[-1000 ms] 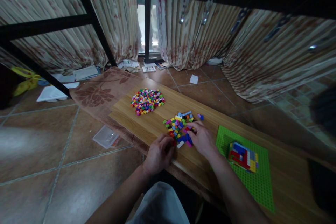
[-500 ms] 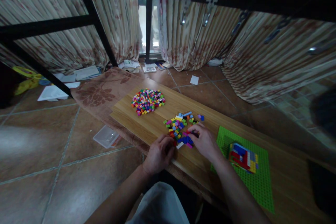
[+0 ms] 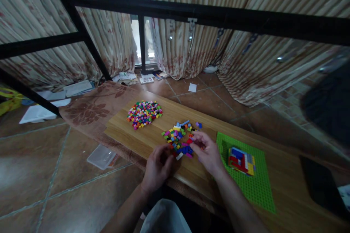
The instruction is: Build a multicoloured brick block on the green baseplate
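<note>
A small pile of mixed toy bricks [image 3: 175, 134] lies on the wooden board, with both hands at its near side. My left hand [image 3: 157, 169] is curled at the pile's left front edge, beside a few red bricks. What its fingers hold, if anything, is hidden. My right hand [image 3: 207, 153] reaches over the right side of the pile. Its thumb and index finger are apart, close to red and dark blue bricks [image 3: 186, 150]. To the right, a block-built piece [image 3: 241, 161] in red, blue, yellow and grey stands on a green baseplate [image 3: 254, 189].
A larger heap of tiny coloured bricks [image 3: 144, 113] sits at the far left of the wooden board [image 3: 123, 131]. A clear plastic lid or tray [image 3: 101, 156] is on the tiled floor. A black flat object [image 3: 322, 185] lies at right. Dark metal bars [image 3: 191, 12] cross ahead.
The view has shifted, so the board sits further left. My right thumb and index finger have spread apart over the bricks. My left hand remains curled at the pile's edge.
</note>
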`<state>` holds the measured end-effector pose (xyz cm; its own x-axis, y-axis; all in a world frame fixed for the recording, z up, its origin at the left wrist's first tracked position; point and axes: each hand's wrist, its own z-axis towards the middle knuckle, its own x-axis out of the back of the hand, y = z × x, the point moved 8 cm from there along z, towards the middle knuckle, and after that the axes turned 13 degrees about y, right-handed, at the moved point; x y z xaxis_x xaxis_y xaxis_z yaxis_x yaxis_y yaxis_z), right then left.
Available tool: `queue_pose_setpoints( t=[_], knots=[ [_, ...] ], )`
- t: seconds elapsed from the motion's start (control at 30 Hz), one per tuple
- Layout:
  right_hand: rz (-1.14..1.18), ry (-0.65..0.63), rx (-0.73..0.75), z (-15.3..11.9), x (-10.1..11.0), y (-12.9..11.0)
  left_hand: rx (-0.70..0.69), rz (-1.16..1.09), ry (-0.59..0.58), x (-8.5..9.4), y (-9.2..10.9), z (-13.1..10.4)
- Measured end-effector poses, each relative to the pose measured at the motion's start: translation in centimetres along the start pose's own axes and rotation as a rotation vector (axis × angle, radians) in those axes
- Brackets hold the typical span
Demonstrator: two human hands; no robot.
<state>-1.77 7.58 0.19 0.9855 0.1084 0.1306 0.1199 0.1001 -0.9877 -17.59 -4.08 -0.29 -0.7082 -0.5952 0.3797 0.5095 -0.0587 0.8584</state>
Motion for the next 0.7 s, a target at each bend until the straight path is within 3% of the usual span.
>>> queue_pose_setpoints(
  t=[0.17, 0.33, 0.5, 0.6, 0.7],
  knots=[
    [0.546, 0.084, -0.461, -3.9, 0.3, 1.1, -0.084, -0.136, -0.041, -2.1, 3.4, -0.2],
    [0.797, 0.065, -0.586, -6.5, 0.9, 0.9, -0.146, -0.147, -0.122, -4.9, 6.7, 0.1],
    [0.635, 0.140, -0.448, -6.9, 4.0, 1.1, -0.201, -0.117, -0.227, -7.0, 8.4, -0.2],
    [0.320, 0.226, -0.193, -6.6, 7.3, -0.1, -0.202, -0.081, -0.310, -8.1, 9.1, -0.6],
    [0.020, 0.162, 0.053, -6.7, 9.2, -2.3, -0.199, -0.041, -0.423, -9.1, 10.1, -1.2]
  ],
)
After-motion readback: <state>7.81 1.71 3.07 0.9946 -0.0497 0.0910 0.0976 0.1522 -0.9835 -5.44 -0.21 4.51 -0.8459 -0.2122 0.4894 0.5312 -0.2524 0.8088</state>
